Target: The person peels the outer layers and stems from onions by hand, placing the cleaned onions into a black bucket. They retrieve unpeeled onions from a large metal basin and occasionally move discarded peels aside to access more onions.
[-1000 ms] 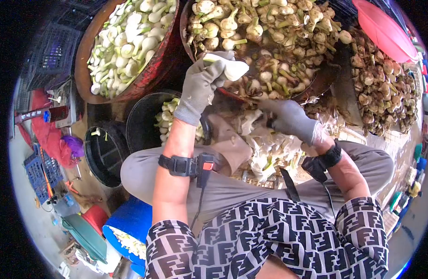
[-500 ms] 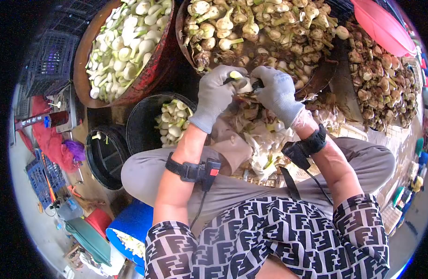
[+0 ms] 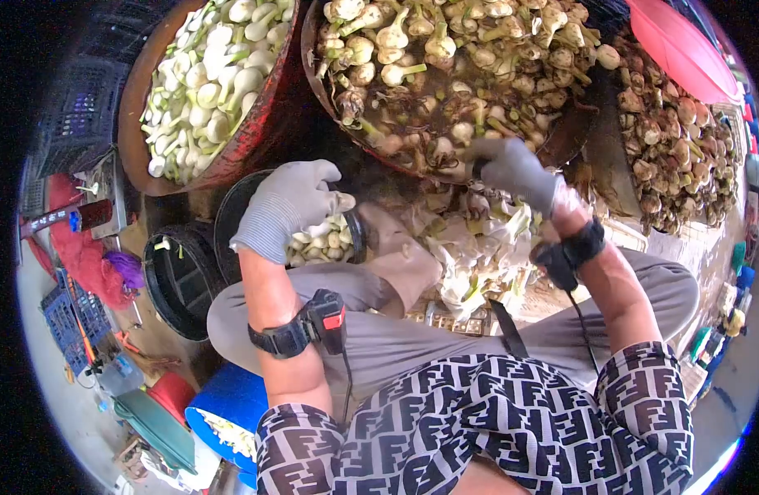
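My left hand (image 3: 301,198), in a grey glove, hangs over a black bucket (image 3: 233,198) that holds peeled garlic bulbs (image 3: 326,243). Its fingers are apart and I see nothing between them. My right hand (image 3: 518,175), gloved too and smeared by motion, is at the near rim of a wide metal basin (image 3: 379,154). Its fingers are curled, with something dark by them that I cannot make out. Unpeeled garlic bulbs (image 3: 441,45) with cut stems fill much of the basin, in brownish water. Below the right hand lies a heap of pale garlic skins (image 3: 487,256).
A red-sided tub (image 3: 268,107) of white garlic bulbs stands at upper left. More dirty garlic (image 3: 676,140) is piled at right beside a pink basin (image 3: 685,45). At left are a black container (image 3: 181,280) and a blue bucket (image 3: 222,400).
My hands were together over the basin's near edge with a garlic bulb in the left. The left has moved to the bucket and opened, the bulb gone from it. The right moved right and down.
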### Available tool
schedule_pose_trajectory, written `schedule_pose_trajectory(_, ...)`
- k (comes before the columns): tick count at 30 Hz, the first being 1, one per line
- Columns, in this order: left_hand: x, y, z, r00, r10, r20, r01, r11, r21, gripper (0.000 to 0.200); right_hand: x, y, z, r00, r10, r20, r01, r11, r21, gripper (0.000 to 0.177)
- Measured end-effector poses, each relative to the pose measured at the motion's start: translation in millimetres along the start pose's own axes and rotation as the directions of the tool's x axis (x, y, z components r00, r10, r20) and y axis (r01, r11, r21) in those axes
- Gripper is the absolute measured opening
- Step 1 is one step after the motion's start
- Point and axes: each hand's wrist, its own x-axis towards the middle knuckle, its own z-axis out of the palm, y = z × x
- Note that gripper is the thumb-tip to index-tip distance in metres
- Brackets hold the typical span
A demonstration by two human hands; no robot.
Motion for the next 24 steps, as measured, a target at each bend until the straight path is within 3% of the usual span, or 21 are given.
schedule_pose_trajectory(2, 10, 2, 7, 0.978, 0.129, -0.167, -0.13, 0.992, 0.005, 0.038, 32, 20, -5, 0.99, 0.134, -0.049, -0.137, 0.988, -0.07, 0.022)
schedule_pose_trajectory(3, 14, 4, 9, 0.95, 0.191, -0.248, -0.193, 0.981, 0.015, 0.041, 42, 27, -11, 0.997, 0.059, 0.046, -0.05, 0.983, -0.178, 0.021)
schedule_pose_trajectory(6, 31, 17, 6, 0.94, 0.202, -0.276, -0.238, 0.966, -0.105, 0.044, 90, 87, 20, 0.924, -0.065, 0.376, 0.211, 0.909, -0.361, 0.028)
schedule_pose_trajectory(7, 38, 14, 8, 0.921, 0.268, -0.283, -0.299, 0.952, -0.07, 0.044, 114, 136, 42, 0.787, -0.052, 0.614, 0.431, 0.759, -0.489, 0.023)
schedule_pose_trajectory(9, 44, 14, 7, 0.927, 0.256, -0.275, -0.291, 0.952, -0.094, 0.044, 128, 172, 60, 0.801, -0.18, 0.571, 0.482, 0.76, -0.437, 0.019)
schedule_pose_trajectory(10, 46, 15, 9, 0.93, 0.248, -0.27, -0.286, 0.952, -0.111, 0.044, 128, 164, 57, 0.812, -0.126, 0.569, 0.445, 0.765, -0.466, 0.019)
schedule_pose_trajectory(12, 49, 17, 8, 0.94, 0.213, -0.266, -0.245, 0.965, -0.094, 0.047, 119, 117, 44, 0.894, 0.061, 0.443, 0.225, 0.796, -0.562, 0.019)
schedule_pose_trajectory(14, 51, 21, 8, 0.947, 0.193, -0.257, -0.217, 0.974, -0.069, 0.05, 107, 84, 27, 0.959, 0.101, 0.266, 0.066, 0.831, -0.552, 0.018)
schedule_pose_trajectory(15, 54, 22, 13, 0.907, 0.245, -0.343, -0.285, 0.956, -0.071, 0.053, 92, 52, 10, 0.98, 0.144, 0.135, -0.057, 0.863, -0.503, 0.017)
schedule_pose_trajectory(17, 61, 26, 27, 0.796, 0.334, -0.504, -0.415, 0.908, -0.053, 0.061, 80, 52, 1, 0.997, -0.016, 0.076, 0.05, 0.878, -0.476, 0.016)
schedule_pose_trajectory(18, 64, 29, 33, 0.772, 0.374, -0.514, -0.469, 0.881, -0.063, 0.065, 73, 50, -2, 0.994, -0.098, 0.042, 0.106, 0.88, -0.463, 0.016)
schedule_pose_trajectory(20, 66, 43, 40, 0.716, 0.446, -0.537, -0.567, 0.82, -0.075, 0.072, 52, 21, -17, 0.956, -0.289, 0.043, 0.291, 0.931, -0.219, 0.017)
schedule_pose_trajectory(22, 65, 54, 49, 0.769, 0.417, -0.484, -0.557, 0.809, -0.187, 0.073, 36, 3, -25, 0.857, -0.513, -0.041, 0.514, 0.857, 0.019, 0.02)
schedule_pose_trajectory(23, 71, 52, 61, 0.756, 0.432, -0.492, -0.575, 0.798, -0.183, 0.075, 26, -14, -27, 0.874, -0.487, 0.005, 0.486, 0.873, 0.028, 0.029)
schedule_pose_trajectory(24, 76, 49, 72, 0.741, 0.447, -0.5, -0.594, 0.785, -0.178, 0.078, 20, -22, -18, 0.899, -0.407, -0.163, 0.435, 0.874, 0.215, 0.031)
